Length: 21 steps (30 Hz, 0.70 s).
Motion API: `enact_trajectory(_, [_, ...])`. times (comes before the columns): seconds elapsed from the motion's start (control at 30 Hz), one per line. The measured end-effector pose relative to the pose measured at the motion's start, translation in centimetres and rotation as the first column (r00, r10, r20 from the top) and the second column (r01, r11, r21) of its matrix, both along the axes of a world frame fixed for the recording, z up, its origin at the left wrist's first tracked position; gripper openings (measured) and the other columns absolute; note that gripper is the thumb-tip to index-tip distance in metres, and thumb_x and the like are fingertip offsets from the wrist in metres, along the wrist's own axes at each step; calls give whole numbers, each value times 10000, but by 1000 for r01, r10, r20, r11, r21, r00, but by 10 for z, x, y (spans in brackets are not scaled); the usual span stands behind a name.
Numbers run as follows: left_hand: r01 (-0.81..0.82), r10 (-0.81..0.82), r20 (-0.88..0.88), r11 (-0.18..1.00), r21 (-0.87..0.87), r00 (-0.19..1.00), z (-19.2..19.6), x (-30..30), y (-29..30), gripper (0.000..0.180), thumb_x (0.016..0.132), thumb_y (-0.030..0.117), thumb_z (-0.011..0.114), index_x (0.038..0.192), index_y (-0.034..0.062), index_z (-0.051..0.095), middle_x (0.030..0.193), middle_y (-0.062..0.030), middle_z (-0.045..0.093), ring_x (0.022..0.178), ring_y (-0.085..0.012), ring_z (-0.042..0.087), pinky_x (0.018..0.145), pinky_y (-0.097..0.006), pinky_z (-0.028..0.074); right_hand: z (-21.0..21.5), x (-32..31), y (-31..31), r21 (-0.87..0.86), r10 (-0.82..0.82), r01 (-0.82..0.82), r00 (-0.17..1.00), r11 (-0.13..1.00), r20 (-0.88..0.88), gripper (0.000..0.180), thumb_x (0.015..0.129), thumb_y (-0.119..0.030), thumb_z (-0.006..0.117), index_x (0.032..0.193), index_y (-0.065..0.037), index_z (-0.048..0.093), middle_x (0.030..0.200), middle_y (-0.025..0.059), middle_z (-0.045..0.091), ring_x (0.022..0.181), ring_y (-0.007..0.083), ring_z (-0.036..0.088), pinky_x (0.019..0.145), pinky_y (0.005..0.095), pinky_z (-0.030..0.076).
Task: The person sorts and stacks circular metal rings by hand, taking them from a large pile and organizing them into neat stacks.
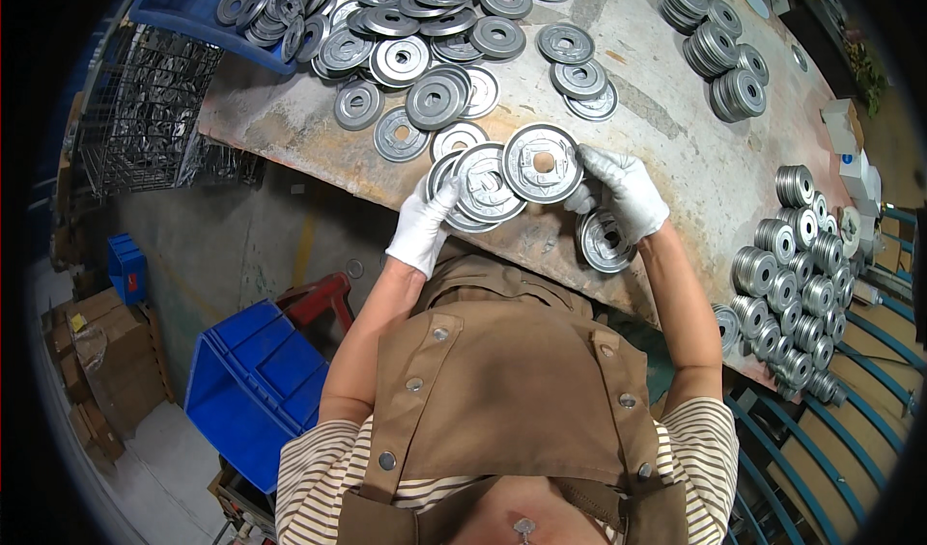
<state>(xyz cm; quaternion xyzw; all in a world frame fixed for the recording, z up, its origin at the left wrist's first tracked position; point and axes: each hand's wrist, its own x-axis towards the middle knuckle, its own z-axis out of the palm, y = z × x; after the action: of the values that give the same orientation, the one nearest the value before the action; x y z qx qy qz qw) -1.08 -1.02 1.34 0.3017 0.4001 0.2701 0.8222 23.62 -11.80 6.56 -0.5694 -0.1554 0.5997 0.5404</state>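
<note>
My left hand [422, 224], in a white glove, is closed on the edge of a few overlapping round metal discs [483, 186] near the table's front edge. Held up by its right rim, a single metal disc [543, 162] with a central hole is gripped in my gloved right hand [626, 194]. Its left edge overlaps the discs in my left hand. Under my right wrist another disc [606, 240] lies at the table edge, partly covered by the hand. Just beyond my hands lie loose discs [401, 134] on the worn tabletop.
A heap of discs [398, 57] spreads at the far left beside a blue bin [183, 9]. Stacked discs [737, 93] stand at the far right, with more stacks [775, 241] nearer on the right. An empty-looking blue crate [253, 391] sits below the table's left side.
</note>
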Motion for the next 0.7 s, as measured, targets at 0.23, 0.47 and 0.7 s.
enact_trajectory(0.23, [8, -9, 59, 1000, 22, 998, -7, 0, 0, 540, 866, 213, 745, 1305, 6, 510, 1208, -67, 621, 1081, -166, 603, 924, -328, 502, -2, -17, 11, -108, 178, -150, 922, 983, 343, 398, 924, -333, 658, 1155, -10, 677, 846, 30, 695, 688, 112, 661, 635, 255, 518])
enact_trajectory(0.47, [11, 16, 171, 988, -156, 985, -3, -24, 7, 577, 816, 69, 686, 1352, 14, 478, 1235, -83, 610, 1118, -194, 607, 951, -368, 516, 17, -46, 73, -60, 217, -564, 216, 824, 952, 292, 933, -315, 598, 1110, -96, 674, 911, 138, 702, 861, 299, 677, 790, 353, 530])
enact_trajectory(0.7, [-61, 68, 130, 997, -54, 989, -9, -38, 12, 548, 826, 59, 643, 1338, -32, 470, 1231, -131, 613, 1102, -237, 625, 977, -392, 513, -57, -48, 157, -132, -218, -665, -417, 735, 882, 398, 791, -134, 656, 1182, -136, 586, 1133, 62, 626, 941, 261, 649, 791, 346, 535])
